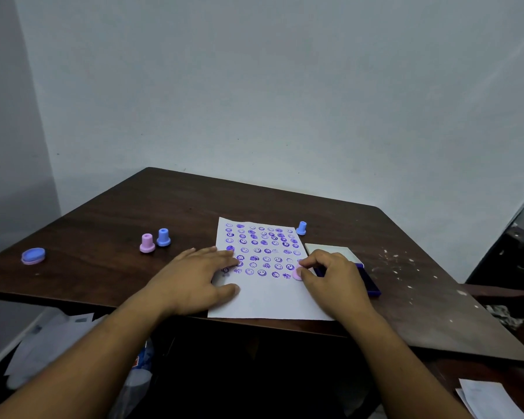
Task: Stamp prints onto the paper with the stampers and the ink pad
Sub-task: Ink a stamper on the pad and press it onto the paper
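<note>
the left hand point(198, 275) lies flat with fingers spread on the left edge of the paper point(266, 294), which sits at the near edge of the dark wooden table point(109, 213) and carries rows of purple prints over its far half. the right hand point(333, 278) pinches a pink stamper point(298, 273) between thumb and fingers, its base pressed on the paper's right side beside the last row of prints, with the open ink pad point(372, 287) just right of that hand. a pink stamper point(147, 244) and a blue stamper point(163, 237) stand upright together well left of the paper, another blue stamper point(301, 228) stands near its far right corner, and a blue and pink cap point(33, 256) lies far left.
</note>
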Demonstrator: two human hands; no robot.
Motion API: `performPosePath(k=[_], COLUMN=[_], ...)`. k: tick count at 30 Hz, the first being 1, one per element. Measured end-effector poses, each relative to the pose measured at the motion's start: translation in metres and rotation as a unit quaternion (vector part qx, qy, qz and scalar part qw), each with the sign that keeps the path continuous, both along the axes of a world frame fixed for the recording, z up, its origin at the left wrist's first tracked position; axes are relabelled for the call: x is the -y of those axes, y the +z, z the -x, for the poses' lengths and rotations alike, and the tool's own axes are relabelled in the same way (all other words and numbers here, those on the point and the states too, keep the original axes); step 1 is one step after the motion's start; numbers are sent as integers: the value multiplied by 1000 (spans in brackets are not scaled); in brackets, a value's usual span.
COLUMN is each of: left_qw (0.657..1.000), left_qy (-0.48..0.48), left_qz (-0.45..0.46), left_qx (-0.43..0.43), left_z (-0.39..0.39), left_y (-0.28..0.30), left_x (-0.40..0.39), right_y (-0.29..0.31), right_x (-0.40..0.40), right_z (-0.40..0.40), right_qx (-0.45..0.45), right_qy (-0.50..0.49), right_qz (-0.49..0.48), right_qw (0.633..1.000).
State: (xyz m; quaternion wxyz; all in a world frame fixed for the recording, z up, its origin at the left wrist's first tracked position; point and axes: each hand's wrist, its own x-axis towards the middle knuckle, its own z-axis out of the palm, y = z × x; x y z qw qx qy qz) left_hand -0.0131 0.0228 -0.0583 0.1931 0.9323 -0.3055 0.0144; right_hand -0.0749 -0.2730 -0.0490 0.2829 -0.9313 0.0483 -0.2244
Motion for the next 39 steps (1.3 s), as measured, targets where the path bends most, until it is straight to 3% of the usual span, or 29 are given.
performPosePath(k=[17,26,31,39], left_qw=[1000,1000,1000,1000], left_qy=[1,3,3,5], left_qz=[-3,-3,-1,-1], left_qx=[-8,-12,-15,-12], left_z=[4,3,4,4], left_y=[5,4,5,4], left_x=[0,0,0,-1], right_y=[-5,5,21,54], right_x=[2,2,-9,-58], right_z=[4,-1,-17,-61], right_qx=[23,78,105,68], right_qy=[9,-7,34,93], right_qz=[27,-113,-138,-116], right_qw=[999,991,984,987])
